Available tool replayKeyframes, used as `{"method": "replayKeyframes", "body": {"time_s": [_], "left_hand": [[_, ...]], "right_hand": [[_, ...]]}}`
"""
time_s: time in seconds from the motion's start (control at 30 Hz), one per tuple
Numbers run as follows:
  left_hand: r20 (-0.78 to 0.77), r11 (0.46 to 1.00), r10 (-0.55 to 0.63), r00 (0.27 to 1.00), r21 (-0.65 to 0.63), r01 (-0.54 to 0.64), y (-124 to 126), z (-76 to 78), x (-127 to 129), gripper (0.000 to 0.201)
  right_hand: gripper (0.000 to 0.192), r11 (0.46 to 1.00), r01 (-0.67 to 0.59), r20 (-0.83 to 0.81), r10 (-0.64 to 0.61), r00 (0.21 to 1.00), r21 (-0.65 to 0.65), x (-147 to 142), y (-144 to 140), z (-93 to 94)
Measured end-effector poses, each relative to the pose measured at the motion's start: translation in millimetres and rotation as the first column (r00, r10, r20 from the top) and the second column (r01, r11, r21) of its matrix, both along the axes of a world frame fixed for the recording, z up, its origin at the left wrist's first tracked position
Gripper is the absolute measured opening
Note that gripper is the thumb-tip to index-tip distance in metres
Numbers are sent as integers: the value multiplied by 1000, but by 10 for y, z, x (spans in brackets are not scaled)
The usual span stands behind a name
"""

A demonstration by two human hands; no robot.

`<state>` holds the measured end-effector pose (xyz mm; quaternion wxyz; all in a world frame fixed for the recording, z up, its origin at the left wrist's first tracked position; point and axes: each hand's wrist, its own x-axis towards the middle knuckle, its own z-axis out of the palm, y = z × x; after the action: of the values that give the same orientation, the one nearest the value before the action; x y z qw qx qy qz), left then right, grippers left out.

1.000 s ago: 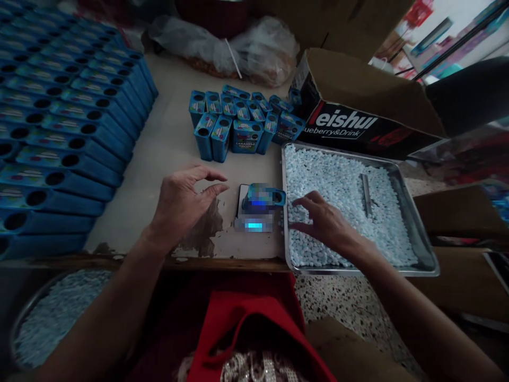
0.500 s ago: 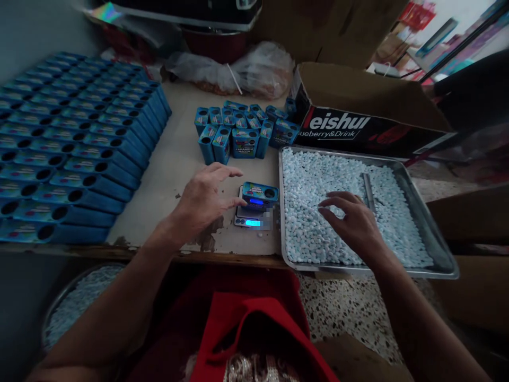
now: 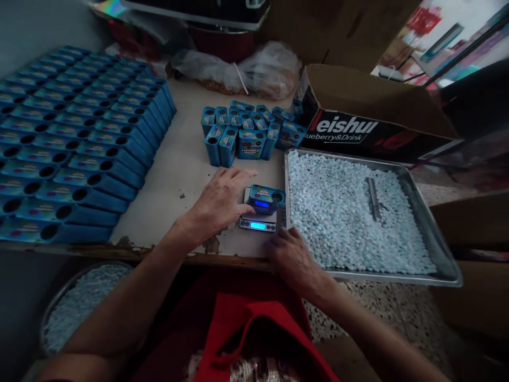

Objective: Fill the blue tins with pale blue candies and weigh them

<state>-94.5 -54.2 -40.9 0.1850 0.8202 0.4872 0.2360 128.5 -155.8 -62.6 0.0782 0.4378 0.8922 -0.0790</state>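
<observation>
A small blue candy box (image 3: 265, 196) lies on its side on a pocket scale (image 3: 257, 219) with a lit display, its round opening toward the right. My left hand (image 3: 220, 199) is open beside it, fingers stretched above the scale's left side and thumb tip at the box's lower left edge. My right hand (image 3: 292, 257) is at the table's front edge, just below and right of the scale. Its fingers are curled in and blurred; anything between them is hidden. To the right, a metal tray (image 3: 433, 233) holds many pale blue and white candies (image 3: 330, 212).
Rows of blue boxes (image 3: 79, 143) fill the table's left side. Several more blue boxes (image 3: 250, 143) stand behind the scale. A metal strip (image 3: 374, 199) lies on the candies. Behind are a cardboard carton (image 3: 358, 127) and clear plastic bags (image 3: 270, 74). A candy-filled container (image 3: 83, 302) sits below left.
My right hand has moved left from above the tray to the table edge by the scale, its fingers curling in. My left hand stays open beside the box. The view has shifted slightly.
</observation>
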Motion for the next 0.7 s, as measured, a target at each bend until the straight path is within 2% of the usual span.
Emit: {"method": "replayKeyframes", "body": {"time_s": [0.1, 0.2, 0.23, 0.3, 0.37, 0.43, 0.53, 0.57, 0.6, 0.7], "left_hand": [[50, 997, -81, 995, 7, 81, 26, -44, 175, 69], [37, 966, -251, 967, -48, 252, 49, -36, 344, 43], [26, 958, -274, 961, -74, 275, 80, -13, 342, 36], [40, 974, -208, 977, -86, 210, 204, 105, 203, 32], [80, 1000, -30, 996, -5, 30, 433, 343, -113, 35], [119, 971, 170, 978, 147, -187, 813, 656, -554, 37], [206, 835, 373, 905, 350, -424, 1725, 1037, -1264, 42], [223, 801, 398, 890, 388, -456, 2095, 1098, -1470, 45], [211, 795, 407, 889, 397, -458, 2473, 1119, -1648, 49], [27, 869, 401, 916, 307, -389, 3476, 981, -2000, 55]], "right_hand": [[18, 999, 27, 10, -27, 1000, -24, -45, 31, -88], [24, 997, 70, -51, -70, 996, 9, -61, 74, -166], [29, 996, 83, -83, -81, 993, 25, -59, 92, -209], [37, 995, 83, -153, -75, 985, 48, -41, 147, -312], [43, 999, 22, -233, -16, 972, 23, -7, 231, -384], [42, 999, -25, -332, 15, 943, -26, 38, 345, -361], [27, 995, 20, -472, -65, 879, -99, 92, 596, -152], [23, 993, 58, -510, -104, 854, -107, 96, 705, -61], [20, 991, 92, -544, -132, 829, -100, 89, 827, 25], [17, 988, 153, -611, -113, 783, 13, -12, 1251, 206]]}}
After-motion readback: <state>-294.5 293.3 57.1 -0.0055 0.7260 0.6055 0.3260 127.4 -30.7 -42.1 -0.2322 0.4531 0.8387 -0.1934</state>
